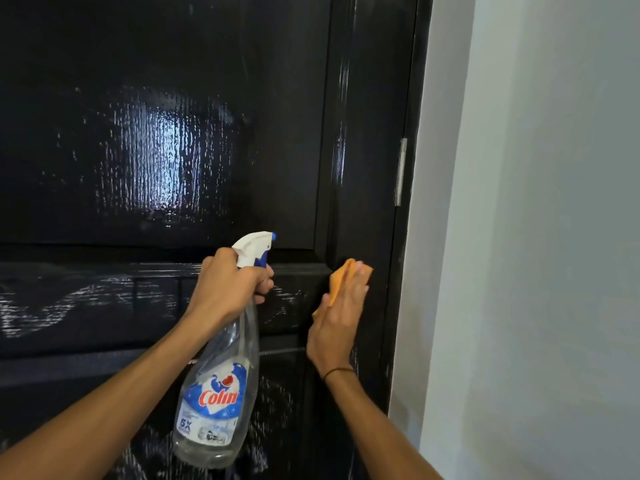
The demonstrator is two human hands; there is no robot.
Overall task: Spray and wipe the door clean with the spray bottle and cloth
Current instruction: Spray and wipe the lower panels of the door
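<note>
- Head view, and the left hand (228, 289) is wrapped tight round the neck of the spray bottle (216, 393), a finger curled over the blue trigger; the nozzle points at the door (156, 150) just beyond the knuckles
- The bottle hangs below that grip, clear plastic and looking nearly empty; light, I'd say, and the narrow neck is the right place to hold it; wet plastic could turn slick
- Right hand (341, 317) lies flat, fingers straight and together, pressing the orange cloth (341, 277) against the door's right-hand upright; the cloth peeks out above and to the left of the fingers
- That cloth is soft and limp; it should follow the palm, best held flat under the fingers, not bunched
- The door itself: black, glossy, paneled, streaked wet above and to the left of both hands; slippery going for the cloth, I'd judge
- Right of the wiping hand, a metal hinge (401, 171) sits higher on the frame; beyond it a plain pale wall (536, 237)
</note>
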